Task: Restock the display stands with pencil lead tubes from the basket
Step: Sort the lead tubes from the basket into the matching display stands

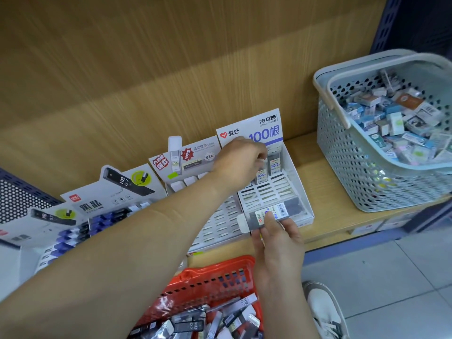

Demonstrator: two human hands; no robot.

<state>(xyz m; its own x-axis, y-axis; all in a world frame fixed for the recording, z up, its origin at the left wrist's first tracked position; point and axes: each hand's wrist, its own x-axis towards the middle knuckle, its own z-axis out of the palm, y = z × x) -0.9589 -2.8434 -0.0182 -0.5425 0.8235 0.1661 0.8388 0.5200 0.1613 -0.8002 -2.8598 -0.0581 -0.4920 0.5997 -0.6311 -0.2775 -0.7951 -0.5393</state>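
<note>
Right hand pinches 1 tube; left hand curled, contents hidden. Risk: it topples upright tubes in stand.

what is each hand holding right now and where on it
The right hand pinches a lead tube at its labelled middle. The left hand curls its fingers at the tubes standing in the 2B display stand; whether they grip one cannot be told.
</note>
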